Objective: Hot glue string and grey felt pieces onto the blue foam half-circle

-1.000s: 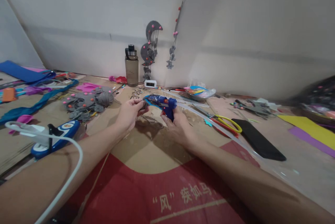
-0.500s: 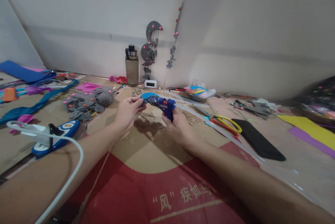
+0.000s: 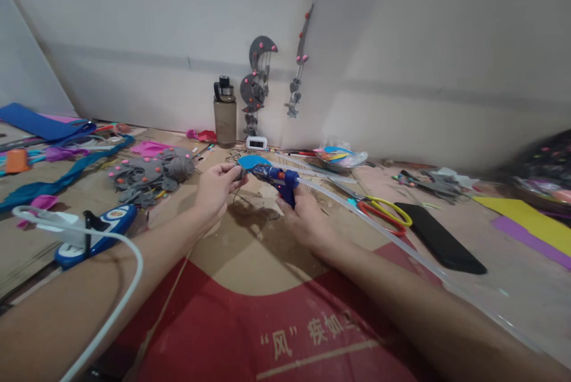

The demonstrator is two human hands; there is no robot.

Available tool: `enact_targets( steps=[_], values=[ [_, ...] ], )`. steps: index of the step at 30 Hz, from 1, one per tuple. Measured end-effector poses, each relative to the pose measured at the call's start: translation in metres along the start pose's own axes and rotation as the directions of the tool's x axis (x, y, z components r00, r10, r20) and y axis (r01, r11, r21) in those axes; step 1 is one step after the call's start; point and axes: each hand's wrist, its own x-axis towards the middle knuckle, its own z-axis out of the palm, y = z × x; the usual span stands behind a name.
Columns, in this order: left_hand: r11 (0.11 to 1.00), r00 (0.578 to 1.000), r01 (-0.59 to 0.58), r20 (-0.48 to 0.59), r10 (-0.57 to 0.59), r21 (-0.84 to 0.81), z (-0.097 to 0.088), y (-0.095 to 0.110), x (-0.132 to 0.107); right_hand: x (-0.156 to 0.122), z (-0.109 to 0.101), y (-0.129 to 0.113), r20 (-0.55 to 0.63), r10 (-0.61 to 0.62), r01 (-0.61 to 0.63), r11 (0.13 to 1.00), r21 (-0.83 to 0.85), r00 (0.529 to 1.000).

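Note:
My right hand (image 3: pixel 306 212) is wrapped round the handle of a blue glue gun (image 3: pixel 281 178), its nozzle pointing left. A long clear glue stick (image 3: pixel 379 224) runs out of the gun's back end toward the lower right. In a pinch, my left hand (image 3: pixel 216 191) holds a small dark grey felt piece (image 3: pixel 241 172) right at the nozzle; whether the two touch I cannot tell. Grey yarn (image 3: pixel 254 212) trails below the piece over the cardboard. Behind the nozzle lies a flat blue piece (image 3: pixel 254 161).
Scissors (image 3: pixel 386 213) and a black phone-like slab (image 3: pixel 439 238) lie to the right. A grey felt heap with yarn (image 3: pixel 151 174) is at left, near a blue-and-white power strip (image 3: pixel 100 233). A bottle (image 3: pixel 225 114) and small clock (image 3: pixel 256 143) stand by the white wall, where felt ornaments (image 3: pixel 261 75) hang.
Both hands stay almost in place. The glue gun's nozzle has dipped slightly, showing more of the blue piece behind it. The right-hand hanging ornament has swung a little.

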Motion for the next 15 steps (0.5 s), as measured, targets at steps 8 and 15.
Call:
enact_targets(
  steps=[8,15],
  values=[
    [0.999,1.000,0.007,-0.025,-0.008,-0.031,-0.0026,0.0001,0.0041,-0.0005,0.0006,0.0012,0.006,0.013,-0.013,1.000,-0.017,1.000],
    [0.999,0.999,0.001,-0.048,-0.003,-0.046,-0.0063,0.0044,0.0095,-0.0011,0.0002,0.0007,-0.014,0.047,-0.046,0.999,0.020,0.999]
  ],
)
